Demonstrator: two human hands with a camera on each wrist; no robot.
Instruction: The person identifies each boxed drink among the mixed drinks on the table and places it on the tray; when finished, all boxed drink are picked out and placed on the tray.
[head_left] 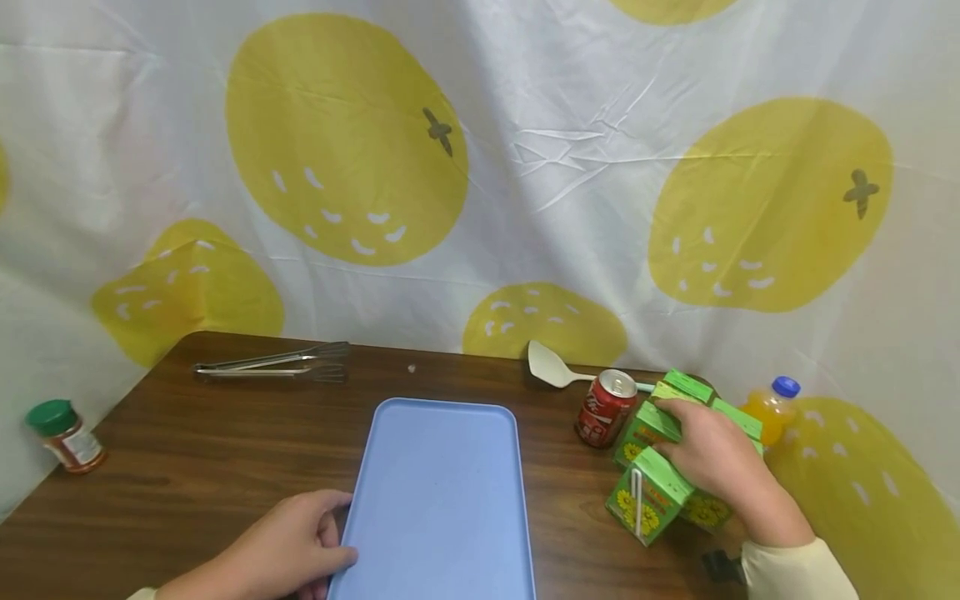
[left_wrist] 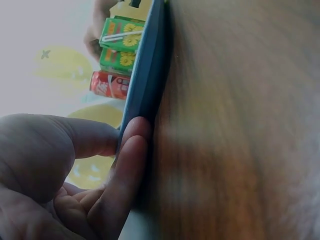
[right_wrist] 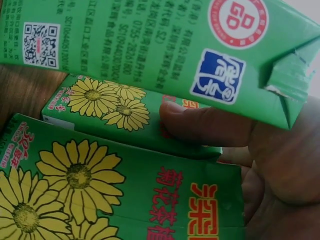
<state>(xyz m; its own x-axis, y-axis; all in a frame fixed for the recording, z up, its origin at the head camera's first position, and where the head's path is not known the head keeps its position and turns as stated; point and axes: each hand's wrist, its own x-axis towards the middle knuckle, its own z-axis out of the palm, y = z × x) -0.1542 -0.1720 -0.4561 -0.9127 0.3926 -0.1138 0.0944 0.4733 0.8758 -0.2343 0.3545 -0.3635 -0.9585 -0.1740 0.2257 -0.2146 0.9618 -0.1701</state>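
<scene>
My left hand (head_left: 285,546) pinches the left rim of a light blue tray (head_left: 446,500), thumb above and fingers below, as the left wrist view shows. My right hand (head_left: 720,454) is among several green drink cartons with yellow flowers. It grips one carton (right_wrist: 107,102), its thumb on the printed face; the other fingers are mostly hidden behind the cartons. Nearest the front stands a carton (head_left: 651,498) with a white straw on its side. A red soda can (head_left: 606,408) stands just left of the group.
Behind the can lies a white spatula (head_left: 551,365). An orange drink bottle (head_left: 772,408) with a blue cap stands behind the cartons. Metal tongs (head_left: 270,364) lie at the back left, and a green-capped spice jar (head_left: 69,437) stands at the left edge. A patterned curtain (head_left: 540,167) borders the table.
</scene>
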